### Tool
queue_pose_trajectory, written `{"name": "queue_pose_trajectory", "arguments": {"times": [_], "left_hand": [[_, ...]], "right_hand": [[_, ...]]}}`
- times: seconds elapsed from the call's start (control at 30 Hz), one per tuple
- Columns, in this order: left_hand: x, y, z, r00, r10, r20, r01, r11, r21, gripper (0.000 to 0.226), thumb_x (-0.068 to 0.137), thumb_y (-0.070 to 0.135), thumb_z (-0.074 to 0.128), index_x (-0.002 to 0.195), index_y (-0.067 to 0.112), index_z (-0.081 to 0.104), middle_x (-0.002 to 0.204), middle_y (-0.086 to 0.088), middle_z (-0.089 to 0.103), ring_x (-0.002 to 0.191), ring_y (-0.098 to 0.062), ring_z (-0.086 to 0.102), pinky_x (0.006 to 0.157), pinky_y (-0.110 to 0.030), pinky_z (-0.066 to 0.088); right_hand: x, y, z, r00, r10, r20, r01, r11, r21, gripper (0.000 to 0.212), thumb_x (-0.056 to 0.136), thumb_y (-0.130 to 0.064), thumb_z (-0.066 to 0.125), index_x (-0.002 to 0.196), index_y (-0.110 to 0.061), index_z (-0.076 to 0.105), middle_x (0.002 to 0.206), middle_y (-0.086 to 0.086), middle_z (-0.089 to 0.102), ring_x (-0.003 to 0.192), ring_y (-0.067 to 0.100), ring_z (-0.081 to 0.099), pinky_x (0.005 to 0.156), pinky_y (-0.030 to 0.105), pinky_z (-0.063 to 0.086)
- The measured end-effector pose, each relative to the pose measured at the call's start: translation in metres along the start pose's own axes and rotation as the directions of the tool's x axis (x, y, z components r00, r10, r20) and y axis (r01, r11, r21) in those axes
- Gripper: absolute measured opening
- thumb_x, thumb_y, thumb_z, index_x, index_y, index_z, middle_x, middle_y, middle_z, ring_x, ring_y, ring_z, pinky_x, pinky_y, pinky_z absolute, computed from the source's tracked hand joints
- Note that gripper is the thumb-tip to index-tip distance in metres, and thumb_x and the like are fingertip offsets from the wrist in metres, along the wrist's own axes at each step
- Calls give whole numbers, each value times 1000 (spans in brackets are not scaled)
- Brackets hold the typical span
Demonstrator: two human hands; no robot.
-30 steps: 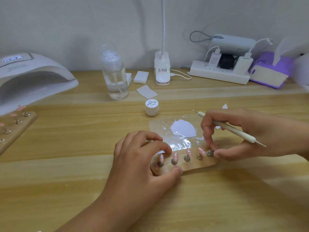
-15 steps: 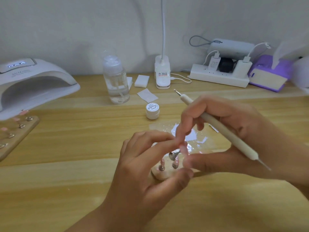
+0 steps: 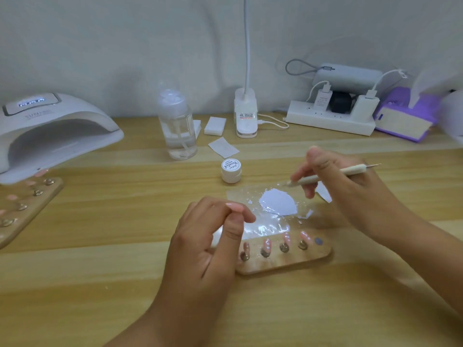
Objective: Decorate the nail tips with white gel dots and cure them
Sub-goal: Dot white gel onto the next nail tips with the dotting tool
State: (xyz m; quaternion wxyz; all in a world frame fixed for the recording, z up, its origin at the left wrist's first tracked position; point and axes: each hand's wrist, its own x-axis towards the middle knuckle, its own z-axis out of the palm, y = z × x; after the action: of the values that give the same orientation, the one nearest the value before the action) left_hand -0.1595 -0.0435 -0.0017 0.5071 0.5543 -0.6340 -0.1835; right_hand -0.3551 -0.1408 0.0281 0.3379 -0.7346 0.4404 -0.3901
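The right hand (image 3: pixel 345 189) holds a thin white dotting tool (image 3: pixel 333 174). Its grip is closed around the middle of the stick, with the fingers curled over it. The tool lies almost flat. Its long line runs from low on the left to a bit higher on the right. One metal point sticks out to the right, past the hand. The other end points left and down, at the far edge of the clear sheet (image 3: pixel 246 195), close to the white gel (image 3: pixel 278 204) spread there. I cannot tell if that end touches the sheet.

The left hand (image 3: pixel 205 244) is near the left end of the wooden stand (image 3: pixel 288 262). Its thumb stands up and presses against the bent first finger, so the grip is narrow. Something small and pink shows at the pinch, but I cannot tell if the hand holds anything.

The stand lies on the bench (image 3: pixel 100 246), just in front of the clear sheet. Its long side runs left to right. Four pink nail tips (image 3: pixel 266 246) sit on it in a row, and they all point away from the person. White dots show on them. At the right end of the row is a round grey spot (image 3: pixel 318 241) with no tip on it.

A small white gel jar (image 3: pixel 231 170) stands behind the sheet, with its lid on. The curing lamp (image 3: pixel 55 131) is far to the left, and a second stand (image 3: pixel 32 204) with pink tips lies in front of it.
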Motion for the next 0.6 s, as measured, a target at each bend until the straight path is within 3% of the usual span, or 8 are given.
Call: {"name": "queue_pose_trajectory", "arguments": {"times": [0.13, 0.27, 0.47, 0.6], "left_hand": [[0, -4, 2, 997, -63, 50, 62, 998, 20, 24, 98, 36, 46, 85, 34, 67, 93, 18, 65, 91, -8, 60, 75, -12, 37], [0, -4, 3, 995, -83, 48, 85, 995, -55, 25, 97, 28, 47, 82, 28, 67, 82, 14, 63, 64, 4, 61, 64, -2, 37], [0, -7, 3, 992, -108, 66, 114, 990, -88, 28, 98, 33, 43, 83, 27, 66, 80, 10, 69, 76, 0, 67, 66, -6, 43], [0, -11, 4, 990, -121, 78, 127, 989, -79, 25, 97, 34, 41, 86, 29, 63, 88, 16, 70, 86, -6, 68, 71, -14, 48]], "right_hand": [[-1, 10, 4, 1000, 15, 13, -15, 1000, -19, 45, 93, -54, 50, 68, -23, 70, 53, -7, 55, 49, -1, 47, 48, 8, 34], [-3, 14, 6, 998, 33, 53, -33, 999, -10, 37, 88, -58, 56, 72, -29, 72, 62, -8, 64, 55, -1, 57, 48, 9, 42], [-2, 16, 5, 999, 13, 43, -11, 999, -45, 35, 89, -57, 55, 69, -34, 72, 68, -8, 69, 62, 4, 66, 53, 12, 48], [-2, 19, 6, 998, -2, 68, 6, 998, -66, 34, 89, -56, 55, 65, -37, 69, 71, -6, 71, 67, 6, 69, 59, 18, 52]]}}
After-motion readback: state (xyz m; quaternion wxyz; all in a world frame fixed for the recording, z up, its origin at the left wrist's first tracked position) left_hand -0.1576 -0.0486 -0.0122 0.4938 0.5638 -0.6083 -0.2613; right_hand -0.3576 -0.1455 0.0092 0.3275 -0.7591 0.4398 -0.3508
